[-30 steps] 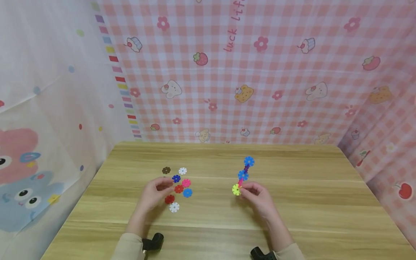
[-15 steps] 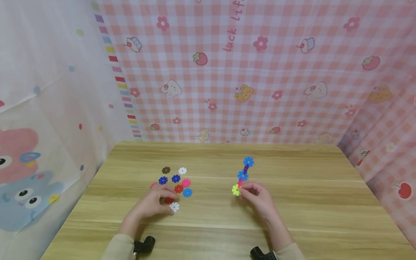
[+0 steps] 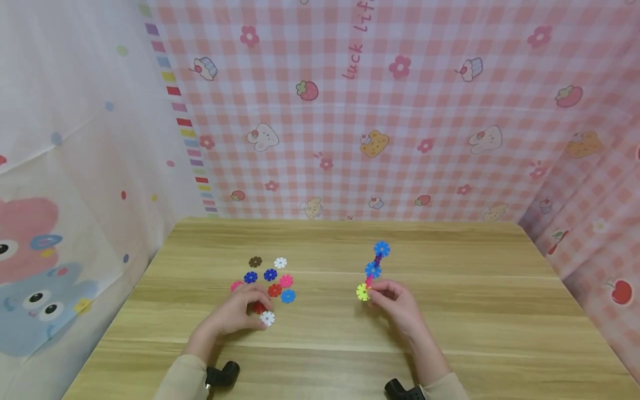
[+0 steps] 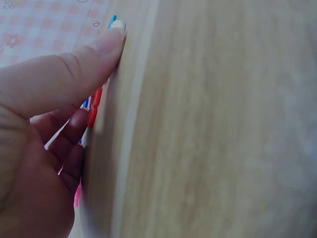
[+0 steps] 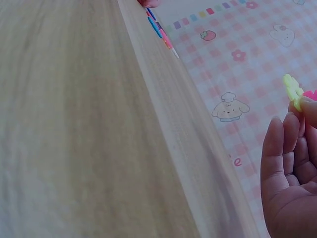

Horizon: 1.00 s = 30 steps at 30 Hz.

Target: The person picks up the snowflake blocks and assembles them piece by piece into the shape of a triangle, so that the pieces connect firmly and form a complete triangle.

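Note:
My right hand (image 3: 396,303) pinches a chain of interlocking snowflake discs near its yellow disc (image 3: 362,293). A pink disc (image 3: 369,281), a blue disc (image 3: 373,270), a purple disc (image 3: 378,260) and another blue disc (image 3: 382,248) run up from it. In the right wrist view the yellow disc (image 5: 293,91) stands between thumb and fingers. Over the loose discs, my left hand (image 3: 235,312) has its thumb at the edge of a white disc (image 3: 268,318), its bent fingers apart from the thumb. A red disc (image 3: 258,308) lies partly hidden beneath those fingers.
Around the left hand lie a red disc (image 3: 274,290), a light blue disc (image 3: 288,296), pink (image 3: 286,280), dark blue (image 3: 270,274), brown (image 3: 255,261) and white discs (image 3: 280,263). They rest flat on the wooden table (image 3: 450,333), with a checked curtain (image 3: 320,111) behind.
My left hand has moved toward the near side and left, from beside the red disc to the near white disc. The right hand holds the chain almost still.

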{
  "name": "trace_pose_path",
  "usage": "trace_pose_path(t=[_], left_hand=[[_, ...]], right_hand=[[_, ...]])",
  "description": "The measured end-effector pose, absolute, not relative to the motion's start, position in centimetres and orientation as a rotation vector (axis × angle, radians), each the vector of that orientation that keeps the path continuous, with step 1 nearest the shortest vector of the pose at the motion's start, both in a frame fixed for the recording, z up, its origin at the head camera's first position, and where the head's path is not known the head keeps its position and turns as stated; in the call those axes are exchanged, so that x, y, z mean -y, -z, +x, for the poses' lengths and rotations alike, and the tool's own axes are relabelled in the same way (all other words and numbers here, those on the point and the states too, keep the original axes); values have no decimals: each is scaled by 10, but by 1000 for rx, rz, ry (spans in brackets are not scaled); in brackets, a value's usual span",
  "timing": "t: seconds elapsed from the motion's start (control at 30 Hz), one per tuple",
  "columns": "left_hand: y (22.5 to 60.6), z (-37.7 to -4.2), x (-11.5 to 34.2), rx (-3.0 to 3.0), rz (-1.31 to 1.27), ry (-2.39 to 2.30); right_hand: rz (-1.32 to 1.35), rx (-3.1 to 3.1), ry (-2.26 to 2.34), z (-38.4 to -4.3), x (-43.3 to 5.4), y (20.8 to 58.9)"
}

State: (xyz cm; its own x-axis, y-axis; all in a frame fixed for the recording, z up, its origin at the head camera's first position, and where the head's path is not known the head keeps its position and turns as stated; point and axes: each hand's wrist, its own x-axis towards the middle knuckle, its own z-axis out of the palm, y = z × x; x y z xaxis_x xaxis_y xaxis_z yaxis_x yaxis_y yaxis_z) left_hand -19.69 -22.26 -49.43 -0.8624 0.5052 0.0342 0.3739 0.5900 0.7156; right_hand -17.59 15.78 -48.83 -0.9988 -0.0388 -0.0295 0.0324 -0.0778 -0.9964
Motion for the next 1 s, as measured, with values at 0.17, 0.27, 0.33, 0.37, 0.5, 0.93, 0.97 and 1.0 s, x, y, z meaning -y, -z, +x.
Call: trace_pose_path(t=[0.17,0.27,0.33,0.37,0.5,0.93,0.97,1.0], left_hand=[[496,-199,222,-2648,768,-1173],[497,-200,221,-2631,780,-1219],[498,-200,220,-2612,774,-1255],[498,-200,220,-2605,767,-1271],[495,-199,216,-2614,741,-1276],[478,-194,168,-2662,652,-1398],[477,-194,163,-2669,645,-1401],[475,-193,157,-2670,639,-1408]], right_hand=[[-7,-2093,2277,-176,-157,488],[-4,-2093,2286,-176,-157,488],[1,-2093,2291,-176,-157,488],[1,-2094,2294,-176,-157,488],[-5,-2095,2291,-175,-157,488],[-19,-1998,2312,-174,-157,488],[-20,-1994,2311,-174,-157,488],[-25,-1990,2311,-174,-157,488]])
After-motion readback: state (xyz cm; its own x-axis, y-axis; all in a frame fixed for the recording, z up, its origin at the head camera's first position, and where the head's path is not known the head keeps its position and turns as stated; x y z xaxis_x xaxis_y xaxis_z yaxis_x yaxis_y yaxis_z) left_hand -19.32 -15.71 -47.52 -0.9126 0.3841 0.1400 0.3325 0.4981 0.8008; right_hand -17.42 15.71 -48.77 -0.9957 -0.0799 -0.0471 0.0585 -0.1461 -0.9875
